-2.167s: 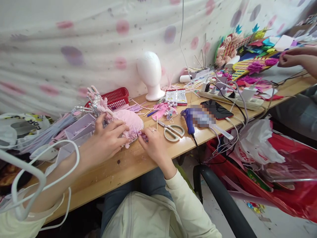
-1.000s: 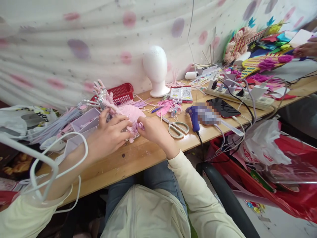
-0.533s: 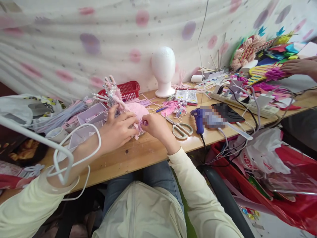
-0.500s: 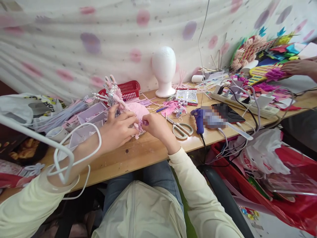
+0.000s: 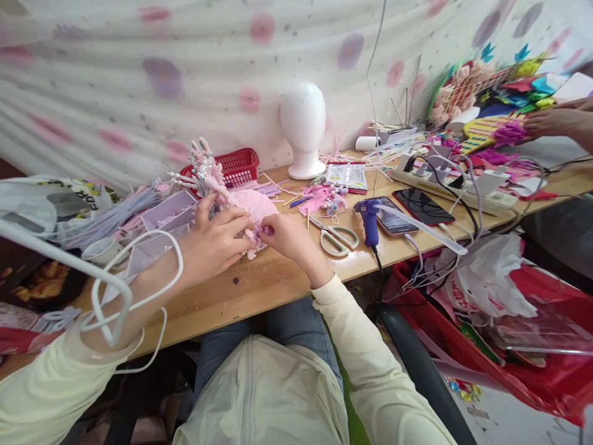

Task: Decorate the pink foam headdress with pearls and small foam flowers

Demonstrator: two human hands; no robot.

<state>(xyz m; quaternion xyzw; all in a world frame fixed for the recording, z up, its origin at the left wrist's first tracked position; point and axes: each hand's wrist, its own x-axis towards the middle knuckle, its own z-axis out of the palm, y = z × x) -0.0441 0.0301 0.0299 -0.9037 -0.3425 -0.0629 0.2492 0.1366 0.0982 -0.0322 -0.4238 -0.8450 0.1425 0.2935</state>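
Note:
A pink headpiece (image 5: 250, 204) with pearl-tipped spikes rising at its back lies on the wooden table (image 5: 259, 287). My left hand (image 5: 210, 241) rests over its left side, fingers curled and pressing it down. My right hand (image 5: 285, 235) is at its front edge, with thumb and fingers pinched on a small purple-pink decoration (image 5: 265, 230) against the rim. Both sleeves are cream.
White-handled scissors (image 5: 336, 238), a blue glue gun (image 5: 368, 219) and two phones (image 5: 412, 207) lie to the right. A white foam head (image 5: 303, 127), red basket (image 5: 231, 167), lilac boxes (image 5: 162, 222) and power strip (image 5: 454, 185) stand behind. Another person's hand (image 5: 553, 120) works at far right.
The view shifted left and slightly up. My right hand moved from the table edge in to the headpiece's front rim and stays pinched there. My left hand keeps its hold.

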